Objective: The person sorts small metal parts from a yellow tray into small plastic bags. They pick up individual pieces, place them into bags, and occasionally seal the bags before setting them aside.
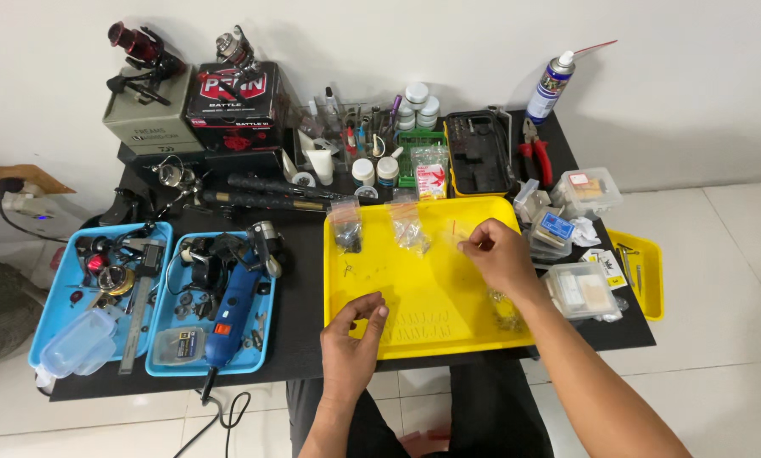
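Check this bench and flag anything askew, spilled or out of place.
The small yellow tray at the table's right edge hangs partly past it. The blue power tool lies in a blue tray, its cord trailing off the front. Nothing looks spilled. Both the left hand and right hand work over the big yellow tray.

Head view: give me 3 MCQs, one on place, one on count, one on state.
1. Where does the blue power tool lie?
A. in a blue tray
B. in the yellow tray
C. on the floor

2. How many blue trays are on the table?
A. one
B. two
C. four

3. What is the right hand doing?
A. lying flat, open
B. gripping the spray can
C. pinching something tiny over the yellow tray

Key: 1 A, it rests in the nearer blue tray; 2 B, two sit side by side at the left; 3 C, fingertips meet above the tray.
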